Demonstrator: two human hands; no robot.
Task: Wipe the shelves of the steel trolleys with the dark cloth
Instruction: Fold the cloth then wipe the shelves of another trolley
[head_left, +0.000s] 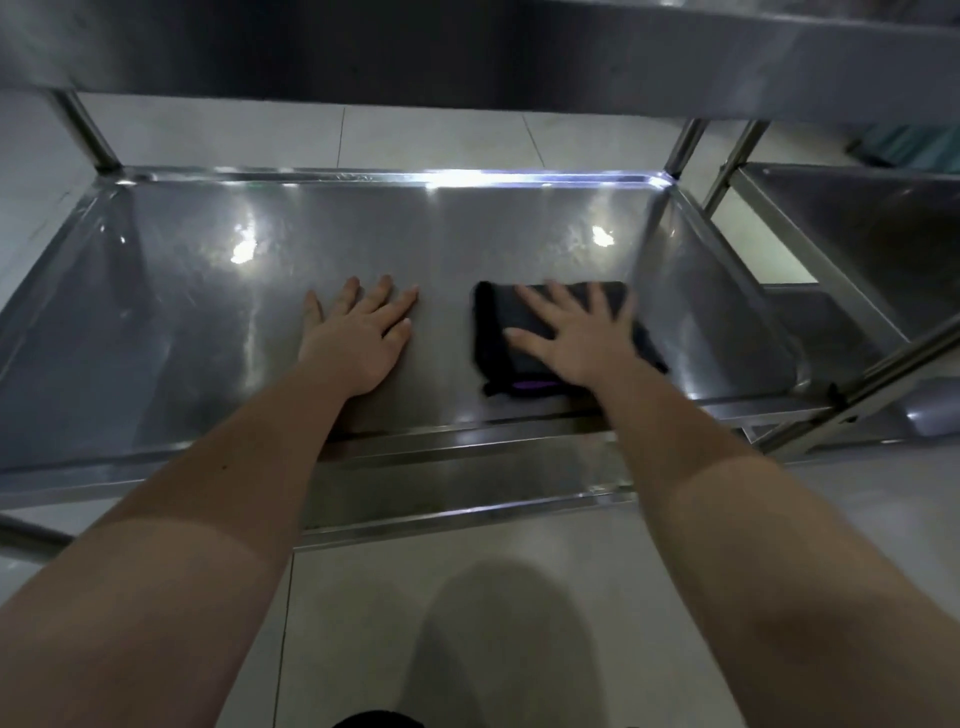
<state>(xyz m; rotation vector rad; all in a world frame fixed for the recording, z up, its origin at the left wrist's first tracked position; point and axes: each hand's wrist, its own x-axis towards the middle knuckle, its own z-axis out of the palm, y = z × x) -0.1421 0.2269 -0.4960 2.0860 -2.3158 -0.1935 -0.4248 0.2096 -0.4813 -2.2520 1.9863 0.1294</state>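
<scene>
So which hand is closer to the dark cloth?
The right hand. It lies flat on top of the dark cloth, fingers spread, pressing it onto the steel shelf. The left hand rests flat on the bare shelf to the cloth's left, not touching it.
</scene>
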